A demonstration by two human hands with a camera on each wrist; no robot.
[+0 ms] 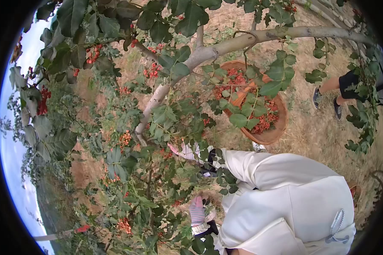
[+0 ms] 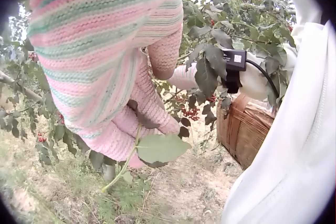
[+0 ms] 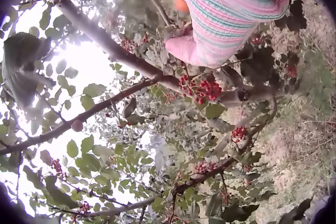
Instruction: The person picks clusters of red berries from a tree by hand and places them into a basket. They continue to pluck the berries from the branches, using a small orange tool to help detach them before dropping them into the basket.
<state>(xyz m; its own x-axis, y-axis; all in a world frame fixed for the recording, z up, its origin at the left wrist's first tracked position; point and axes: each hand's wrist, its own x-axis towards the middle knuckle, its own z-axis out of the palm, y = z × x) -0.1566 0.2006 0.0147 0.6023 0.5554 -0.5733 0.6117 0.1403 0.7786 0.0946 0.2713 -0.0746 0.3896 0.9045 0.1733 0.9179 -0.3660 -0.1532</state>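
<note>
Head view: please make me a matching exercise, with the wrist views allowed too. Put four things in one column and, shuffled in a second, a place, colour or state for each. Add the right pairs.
Things:
1. Basket
2. Jacket
3. Thick branch
4. Left hand

Descriptions:
A. Curves across the upper part of the head view
B. Wears a pink and green striped glove
C. Has red berries inside
D. Plain white

Right pairs: 1-C, 2-D, 3-A, 4-B
</note>
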